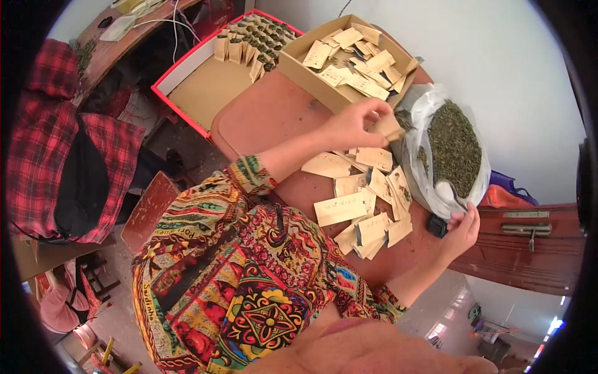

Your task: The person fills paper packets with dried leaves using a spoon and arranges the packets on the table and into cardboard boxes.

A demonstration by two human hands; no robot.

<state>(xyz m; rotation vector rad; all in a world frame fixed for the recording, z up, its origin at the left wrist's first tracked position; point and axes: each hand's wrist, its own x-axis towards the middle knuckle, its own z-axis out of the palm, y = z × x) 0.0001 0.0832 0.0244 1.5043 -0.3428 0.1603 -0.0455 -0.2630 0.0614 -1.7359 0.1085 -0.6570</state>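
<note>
My left hand (358, 124) is closed around a small tan paper packet (389, 128), held above the table beside the bag. Dark dried leaf shows next to the packet's end. In my right hand (466, 225) is the handle of a spoon (445, 189), pinched between the fingers. The spoon's pale bowl lies at the near edge of a clear plastic bag (413, 156) full of dried green-brown leaf (455, 149). Between my arms, a loose pile of flat paper packets (341, 208) covers part of the reddish table (274, 112); some carry writing.
A cardboard box (311, 80) of flat packets stands at the back. Left of it, a red-edged box (205, 103) holds rows of upright filled packets (265, 37). A small black object (437, 225) sits near my right hand. A person in red plaid (43, 149) is at left.
</note>
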